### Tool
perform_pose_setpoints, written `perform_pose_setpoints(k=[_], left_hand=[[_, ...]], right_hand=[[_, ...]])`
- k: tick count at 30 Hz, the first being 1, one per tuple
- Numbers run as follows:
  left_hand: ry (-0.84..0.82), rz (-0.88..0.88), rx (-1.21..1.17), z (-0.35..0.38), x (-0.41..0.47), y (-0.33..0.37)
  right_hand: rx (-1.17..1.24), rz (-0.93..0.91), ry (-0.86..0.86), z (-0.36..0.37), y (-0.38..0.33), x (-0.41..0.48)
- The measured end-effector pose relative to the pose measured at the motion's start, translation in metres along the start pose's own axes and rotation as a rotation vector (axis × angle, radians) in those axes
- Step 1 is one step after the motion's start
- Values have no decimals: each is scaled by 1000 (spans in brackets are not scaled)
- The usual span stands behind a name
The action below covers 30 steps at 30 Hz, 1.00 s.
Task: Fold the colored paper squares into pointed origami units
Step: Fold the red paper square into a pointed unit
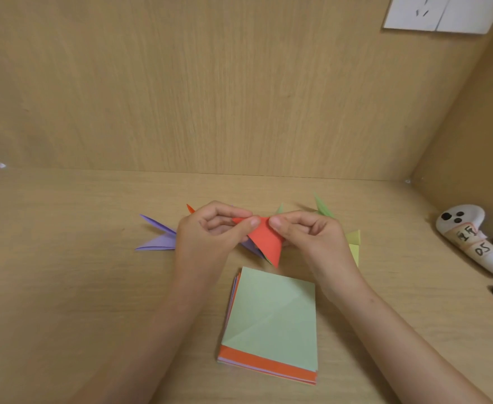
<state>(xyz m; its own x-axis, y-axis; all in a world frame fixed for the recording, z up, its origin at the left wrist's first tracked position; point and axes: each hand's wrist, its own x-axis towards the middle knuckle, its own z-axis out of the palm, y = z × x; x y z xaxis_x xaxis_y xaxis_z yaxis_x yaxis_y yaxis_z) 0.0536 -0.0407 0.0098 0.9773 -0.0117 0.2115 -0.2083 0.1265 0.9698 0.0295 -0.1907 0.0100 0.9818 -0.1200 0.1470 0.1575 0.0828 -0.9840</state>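
Purple paper first: a folded purple unit [159,239] is lying far left on the wood-grain counter [64,272], w/ thin spikes fanning out and crisp creases.

Next along, the left hand [207,231] is pinching the top edge of the red paper [265,240], thumb against curled fingers [251,223]. The red paper is hanging in the air between both hands, above the counter. It is already a flat triangle, matte, w/ its tip pointing down toward the stack of squares [271,325]. That stack is sitting near the front edge. Its top sheet is pale green w/ a diagonal crease, and orange and lilac edges are peeking out beneath.

The right hand [312,231] is gripping the same top edge just beside the left, thumb tips nearly touching.

Prob. a crease is being set at that top corner. To do it well, I'd line up the edges before pressing, then run a thumbnail outward from the centre. Avoid tugging the hands apart, since thin paper wrinkles fast. A misaligned edge likely means a blunt tip.

Behind the right hand, green units [323,207] are poking up, partly hidden. A yellow-green one [354,237] is lying beside the wrist. Far right, a white controller [472,237] w/ taped labels is resting on the counter.
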Motion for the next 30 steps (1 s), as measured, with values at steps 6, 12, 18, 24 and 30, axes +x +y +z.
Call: perform_pose_setpoints(k=[6,12,18,24,30], left_hand=[[1,-20,0,3,1,-1],[-17,-26,-19,1,0,-1],[-10,-31,-16,1,0,0],[-9,-41,-23,2,0,1],[28,-24,-17,2,-1,0]], right_hand=[[-59,-31,-11,-3,2,2],[-67,-54,-25,-4,2,2],[-75,-59,-15,-5,2,3],[-79,-61,-8,-5,3,3],[-8,-23,-13,-3,3,2]])
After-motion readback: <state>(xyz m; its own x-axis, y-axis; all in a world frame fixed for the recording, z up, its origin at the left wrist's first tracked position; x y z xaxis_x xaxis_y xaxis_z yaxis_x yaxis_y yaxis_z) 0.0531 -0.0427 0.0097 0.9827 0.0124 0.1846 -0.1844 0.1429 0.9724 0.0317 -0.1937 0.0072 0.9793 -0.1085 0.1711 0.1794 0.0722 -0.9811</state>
